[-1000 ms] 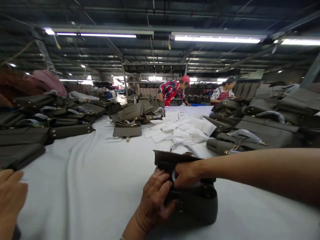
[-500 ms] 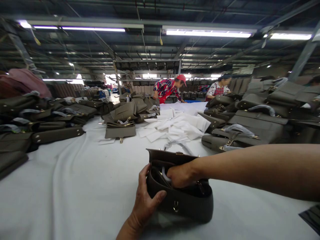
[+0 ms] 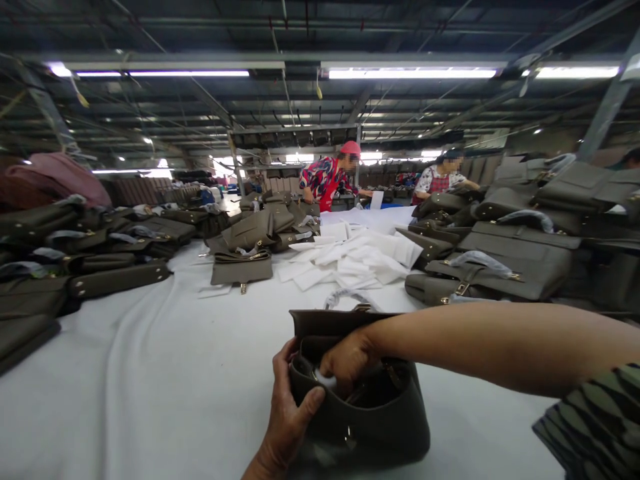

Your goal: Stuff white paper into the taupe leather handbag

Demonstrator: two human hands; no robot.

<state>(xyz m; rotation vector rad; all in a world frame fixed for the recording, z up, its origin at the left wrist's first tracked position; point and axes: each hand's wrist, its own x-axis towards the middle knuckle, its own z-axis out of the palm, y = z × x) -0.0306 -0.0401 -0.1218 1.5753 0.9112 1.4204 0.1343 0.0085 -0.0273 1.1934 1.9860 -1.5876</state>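
A dark olive-brown handbag (image 3: 370, 427) stands upright on the white-covered table right in front of me, its flap raised at the back. My left hand (image 3: 287, 413) grips the bag's left end, thumb on the front panel and fingers around the side. Inside the bag's mouth is my right hand (image 3: 350, 360), fingers curled at a white piece (image 3: 326, 379) near the left inner wall; its fingertips are partly hidden. Behind the flap rises the bag's handle (image 3: 345, 295), wrapped in clear film. A small metal clasp (image 3: 349, 437) shows on the front.
White padded sheets (image 3: 355, 257) lie heaped beyond the bag. Similar bags are piled at left (image 3: 120, 277), centre (image 3: 243, 267) and right (image 3: 520, 253). Across the table, a person in a red cap (image 3: 325, 177) holds a white sheet; another person (image 3: 440, 179) is farther right.
My right hand has shifted left and slightly deeper inside the bag, with the white piece pushed lower. My left hand keeps its hold. The person in the red cap now lifts a white sheet.
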